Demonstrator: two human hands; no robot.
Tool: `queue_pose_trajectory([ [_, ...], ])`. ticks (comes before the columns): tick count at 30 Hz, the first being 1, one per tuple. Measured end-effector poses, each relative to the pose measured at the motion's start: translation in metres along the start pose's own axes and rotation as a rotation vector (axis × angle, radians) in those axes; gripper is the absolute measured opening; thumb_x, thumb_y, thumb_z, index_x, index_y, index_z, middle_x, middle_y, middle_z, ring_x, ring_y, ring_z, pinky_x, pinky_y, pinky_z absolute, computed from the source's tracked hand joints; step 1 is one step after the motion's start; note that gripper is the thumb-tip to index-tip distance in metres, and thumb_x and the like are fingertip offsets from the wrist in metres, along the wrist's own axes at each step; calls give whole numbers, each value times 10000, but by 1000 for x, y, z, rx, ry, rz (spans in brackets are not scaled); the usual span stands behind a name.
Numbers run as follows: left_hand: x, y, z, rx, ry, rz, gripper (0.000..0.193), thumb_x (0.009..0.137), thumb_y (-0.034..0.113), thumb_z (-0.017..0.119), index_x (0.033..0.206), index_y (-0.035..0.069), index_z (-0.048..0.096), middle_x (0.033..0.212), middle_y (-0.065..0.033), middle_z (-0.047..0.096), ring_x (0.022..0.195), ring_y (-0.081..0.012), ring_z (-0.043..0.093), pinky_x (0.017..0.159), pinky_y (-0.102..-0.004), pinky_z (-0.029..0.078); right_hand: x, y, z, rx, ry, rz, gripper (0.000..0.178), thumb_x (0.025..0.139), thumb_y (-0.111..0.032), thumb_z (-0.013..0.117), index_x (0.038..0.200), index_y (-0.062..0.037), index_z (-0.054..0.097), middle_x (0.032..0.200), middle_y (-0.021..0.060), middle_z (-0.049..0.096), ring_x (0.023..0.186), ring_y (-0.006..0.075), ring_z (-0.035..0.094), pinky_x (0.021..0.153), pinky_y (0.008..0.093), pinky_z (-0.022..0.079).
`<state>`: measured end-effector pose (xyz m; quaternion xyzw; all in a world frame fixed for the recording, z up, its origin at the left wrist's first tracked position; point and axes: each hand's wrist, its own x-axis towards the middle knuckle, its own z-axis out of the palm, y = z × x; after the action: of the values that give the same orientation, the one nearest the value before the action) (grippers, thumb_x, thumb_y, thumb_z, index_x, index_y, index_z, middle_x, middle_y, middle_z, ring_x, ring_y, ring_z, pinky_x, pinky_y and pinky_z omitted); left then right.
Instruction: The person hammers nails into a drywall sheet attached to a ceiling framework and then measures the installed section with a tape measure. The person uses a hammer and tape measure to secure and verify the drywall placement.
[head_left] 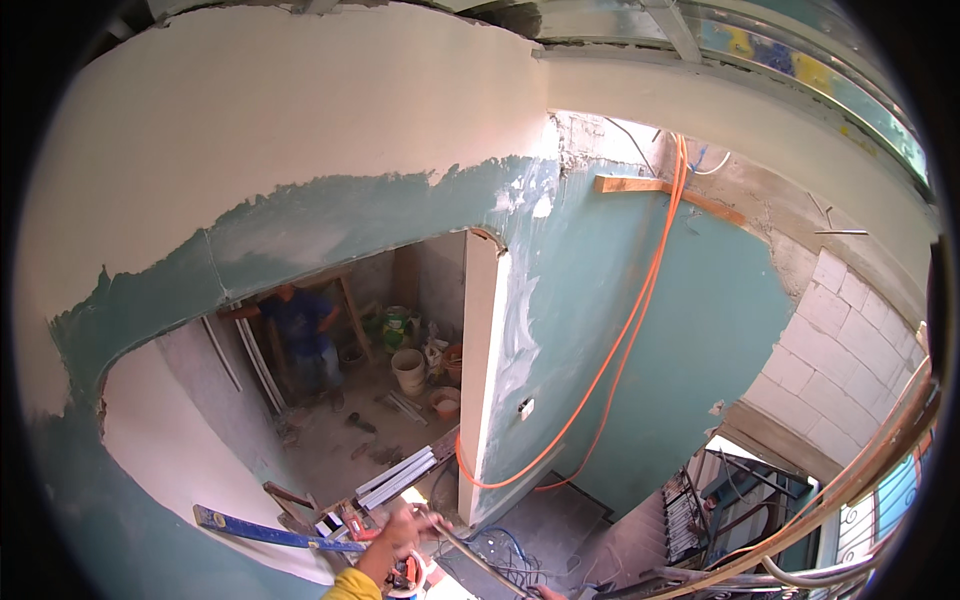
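Observation:
My left hand [408, 530], in a yellow sleeve, is closed around the upper end of a thin metal rod [480, 562]. The rod slants down to the right toward the lower edge. Only a sliver of my right hand [549, 593] shows there, beside the rod's lower end, with its fingers hidden. Left of my left hand lies a long blue bar [270, 529], which looks like a spirit level. A red and white object [354, 524] sits just behind the hand, partly covered. Orange tool parts [404, 575] show below the hand.
A half-plastered green wall [330, 222] has a wide opening. Through it stand a person in blue [305, 325] and several buckets [408, 370]. Orange cables [640, 310] hang down at right. Tangled wires [500, 555] lie on the floor, near a metal railing [680, 515].

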<state>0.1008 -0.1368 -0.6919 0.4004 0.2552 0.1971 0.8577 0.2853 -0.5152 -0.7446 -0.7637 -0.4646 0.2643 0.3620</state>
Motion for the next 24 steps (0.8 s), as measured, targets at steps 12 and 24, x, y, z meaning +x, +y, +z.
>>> queue_pose_trajectory([
  [12, 80, 269, 131, -48, -46, 513, 100, 993, 136, 683, 1009, 38, 673, 949, -77, 723, 883, -189, 725, 819, -326, 621, -77, 84, 10, 36, 375, 132, 331, 1023, -288, 584, 1269, -68, 615, 937, 120, 645, 807, 260, 632, 660, 419, 511],
  [24, 125, 447, 253, -27, -231, 742, 87, 1011, 90, 622, 1008, 23, 678, 907, -70, 697, 844, -176, 694, 831, -336, 618, -27, 25, -23, 223, 364, 320, 401, 1035, -332, 559, 1318, -50, 580, 994, 95, 624, 842, 225, 603, 698, 380, 504],
])
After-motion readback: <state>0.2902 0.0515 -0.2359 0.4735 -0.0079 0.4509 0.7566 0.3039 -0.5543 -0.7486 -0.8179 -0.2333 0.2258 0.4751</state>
